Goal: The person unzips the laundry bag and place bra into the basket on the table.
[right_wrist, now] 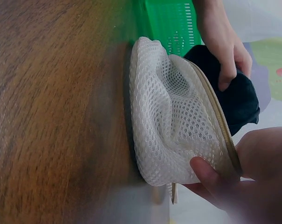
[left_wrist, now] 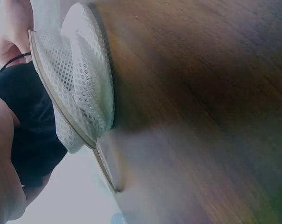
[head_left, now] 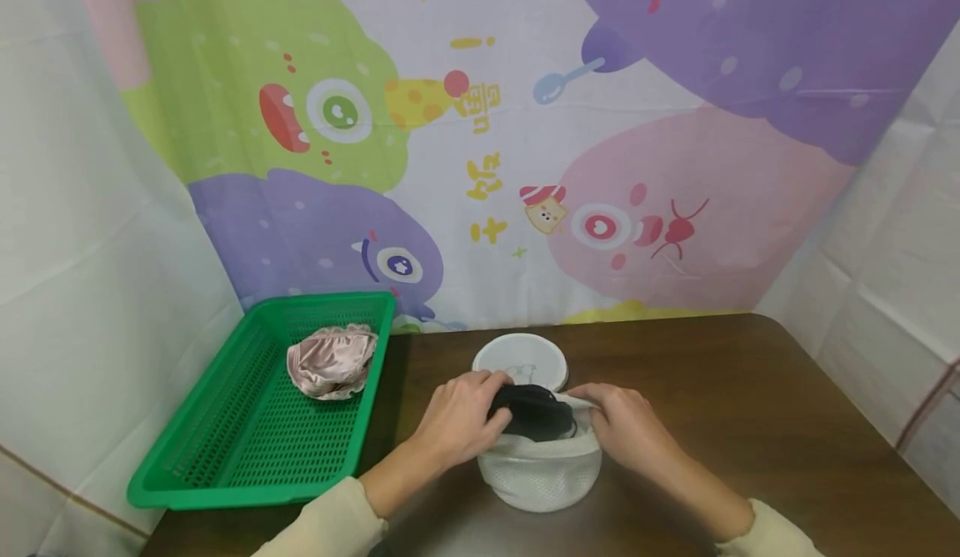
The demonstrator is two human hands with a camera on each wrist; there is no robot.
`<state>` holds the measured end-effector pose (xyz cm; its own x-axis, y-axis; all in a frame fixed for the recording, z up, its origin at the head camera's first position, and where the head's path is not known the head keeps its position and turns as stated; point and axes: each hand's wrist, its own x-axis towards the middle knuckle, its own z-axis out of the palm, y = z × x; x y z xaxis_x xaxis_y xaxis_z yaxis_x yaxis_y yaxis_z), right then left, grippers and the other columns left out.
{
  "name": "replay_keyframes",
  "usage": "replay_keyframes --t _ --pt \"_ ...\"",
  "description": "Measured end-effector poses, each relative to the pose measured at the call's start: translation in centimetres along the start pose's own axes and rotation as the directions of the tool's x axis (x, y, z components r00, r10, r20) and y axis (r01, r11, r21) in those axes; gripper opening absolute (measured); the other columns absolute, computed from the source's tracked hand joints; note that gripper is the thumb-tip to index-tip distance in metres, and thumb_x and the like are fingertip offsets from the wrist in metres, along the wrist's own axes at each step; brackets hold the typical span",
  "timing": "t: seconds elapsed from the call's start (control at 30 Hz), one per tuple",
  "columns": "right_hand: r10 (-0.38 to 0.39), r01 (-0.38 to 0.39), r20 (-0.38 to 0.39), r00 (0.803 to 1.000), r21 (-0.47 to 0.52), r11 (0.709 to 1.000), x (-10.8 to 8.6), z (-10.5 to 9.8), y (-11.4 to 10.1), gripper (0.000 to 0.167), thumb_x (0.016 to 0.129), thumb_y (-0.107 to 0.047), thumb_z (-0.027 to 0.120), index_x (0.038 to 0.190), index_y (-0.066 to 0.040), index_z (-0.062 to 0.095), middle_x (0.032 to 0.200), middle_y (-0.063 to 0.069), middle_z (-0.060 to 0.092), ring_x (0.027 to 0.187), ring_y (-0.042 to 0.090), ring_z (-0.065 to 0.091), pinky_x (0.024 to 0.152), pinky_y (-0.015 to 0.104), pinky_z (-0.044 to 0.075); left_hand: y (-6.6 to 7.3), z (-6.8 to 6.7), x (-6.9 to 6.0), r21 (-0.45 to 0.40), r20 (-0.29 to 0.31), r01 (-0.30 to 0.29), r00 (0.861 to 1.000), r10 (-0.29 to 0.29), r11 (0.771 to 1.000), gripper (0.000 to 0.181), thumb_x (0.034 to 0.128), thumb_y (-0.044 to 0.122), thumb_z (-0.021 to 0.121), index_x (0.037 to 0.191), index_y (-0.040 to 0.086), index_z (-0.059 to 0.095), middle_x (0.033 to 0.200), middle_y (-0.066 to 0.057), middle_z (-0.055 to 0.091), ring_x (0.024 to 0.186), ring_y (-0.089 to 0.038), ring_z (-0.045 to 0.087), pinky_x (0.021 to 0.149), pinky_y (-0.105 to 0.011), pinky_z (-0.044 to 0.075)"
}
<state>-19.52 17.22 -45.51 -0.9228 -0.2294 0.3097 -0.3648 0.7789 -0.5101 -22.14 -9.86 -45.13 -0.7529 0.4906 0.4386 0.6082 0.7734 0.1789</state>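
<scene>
A white mesh laundry bag with a zippered rim stands on the table, its round lid folded back behind it. My left hand pinches a black cloth item with a thin cord or strap, held at the bag's mouth. Its exact kind cannot be made out. On the opposite side, my right hand grips the bag's rim, thumb on the outer mesh. From the right wrist, the black cloth shows above the zipper edge, with the left hand over it.
To the left, a green plastic basket with slotted walls holds a pink satin garment with ruffled edges. The brown wooden table extends to the right. A cartoon-printed cloth hangs behind it.
</scene>
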Motion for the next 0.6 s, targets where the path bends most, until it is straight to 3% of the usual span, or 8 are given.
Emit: replay_keyframes --t 0.23,0.6 --pt "0.007 -0.007 0.002 1.0 0.002 1.0 0.0 0.05 0.09 0.038 0.093 0.009 0.067 0.117 -0.014 0.085 0.116 0.007 0.087 0.101 0.024 0.081 0.083 0.045 0.062 -0.03 -0.24 -0.17 0.028 -0.076 -0.024 0.997 0.026 0.999 0.024 0.0959 0.017 0.079 0.119 0.013 0.079 0.102 -0.006 0.084 0.093 -0.025 0.081 0.077 -0.043 0.069" --pt "0.002 -0.002 0.001 1.0 0.007 1.0 0.01 0.05 0.12 0.039 0.093 0.01 0.066 0.116 -0.014 0.086 0.115 0.005 0.087 0.092 0.016 0.075 0.079 0.039 0.058 -0.23 -0.4 -0.23 -0.018 -0.057 0.005 0.998 -0.006 1.0 0.024 0.0971 0.015 0.081 0.121 0.011 0.078 0.106 -0.009 0.085 0.094 -0.026 0.082 0.084 -0.044 0.07"
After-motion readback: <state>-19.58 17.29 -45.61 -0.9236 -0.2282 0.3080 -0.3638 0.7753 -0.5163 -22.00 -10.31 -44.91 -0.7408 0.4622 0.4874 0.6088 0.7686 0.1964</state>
